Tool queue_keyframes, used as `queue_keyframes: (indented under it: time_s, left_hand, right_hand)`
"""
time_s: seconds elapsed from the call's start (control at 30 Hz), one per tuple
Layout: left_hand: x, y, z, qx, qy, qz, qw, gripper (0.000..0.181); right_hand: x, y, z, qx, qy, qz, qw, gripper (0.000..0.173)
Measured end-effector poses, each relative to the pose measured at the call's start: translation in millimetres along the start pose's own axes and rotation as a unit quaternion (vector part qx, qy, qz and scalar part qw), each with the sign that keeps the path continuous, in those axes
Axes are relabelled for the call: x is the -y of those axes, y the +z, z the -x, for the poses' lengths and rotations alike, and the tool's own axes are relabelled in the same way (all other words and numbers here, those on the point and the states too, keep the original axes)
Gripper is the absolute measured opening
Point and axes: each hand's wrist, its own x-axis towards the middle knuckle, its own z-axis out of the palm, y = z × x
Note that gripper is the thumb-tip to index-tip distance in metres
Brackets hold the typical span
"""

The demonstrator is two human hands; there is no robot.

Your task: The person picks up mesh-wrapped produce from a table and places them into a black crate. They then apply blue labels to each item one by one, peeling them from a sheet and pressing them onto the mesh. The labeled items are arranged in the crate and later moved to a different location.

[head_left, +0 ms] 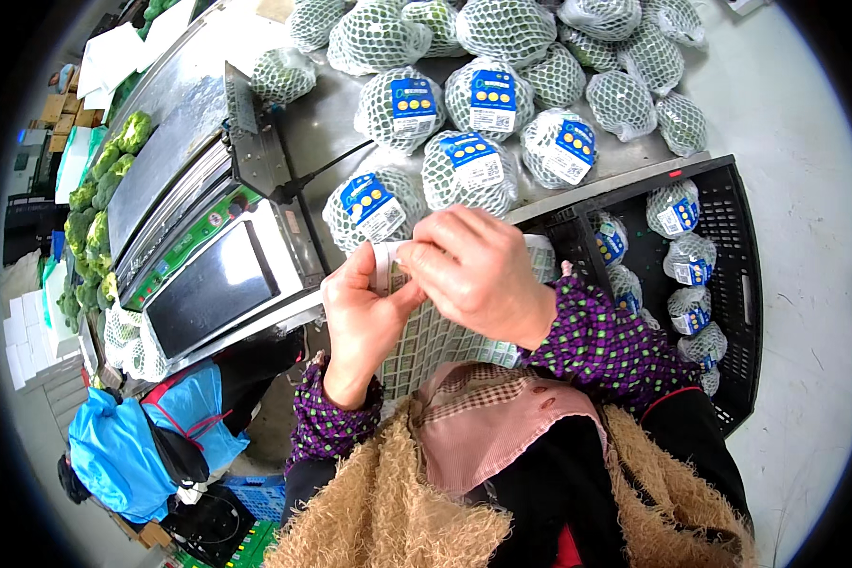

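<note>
My left hand (366,312) pinches a narrow white strip (382,268), possibly label backing, between thumb and fingers. Against the strip's right end, the bent fingertips of my right hand (472,273) press close to my left thumb. What lies inside the fingers is hidden. Just beyond the hands sit round green produce pieces in white foam netting, among them a near one (408,186) and a middle one (508,186), each bearing a blue-and-white label (370,204). Beneath my hands is a white lattice-patterned surface (426,348), partly covered by my arms.
A weighing scale (213,284) with a dark display stands on the left of the metal table (539,202). More netted produce (504,32) crowds the back. At right, a black plastic crate (742,284) holds labelled pieces. Broccoli (89,234) and a person in blue (117,454) are further left.
</note>
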Motion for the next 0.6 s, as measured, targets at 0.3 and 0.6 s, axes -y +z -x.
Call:
queue_keyframes:
  time_s: [0.3, 0.6]
  left_hand:
    - [-4.4, -18.4, 14.2, 0.010, -0.118, 0.126, 0.985, 0.038]
    - [13.9, -28.1, 20.4, -0.013, -0.102, 0.156, 0.982, 0.039]
  right_hand:
    - [-72.3, -29.2, -32.0, 0.010, 0.524, -0.360, 0.772, 0.015]
    - [-188.6, 62.5, -40.2, 0.103, 0.465, -0.132, 0.869, 0.023]
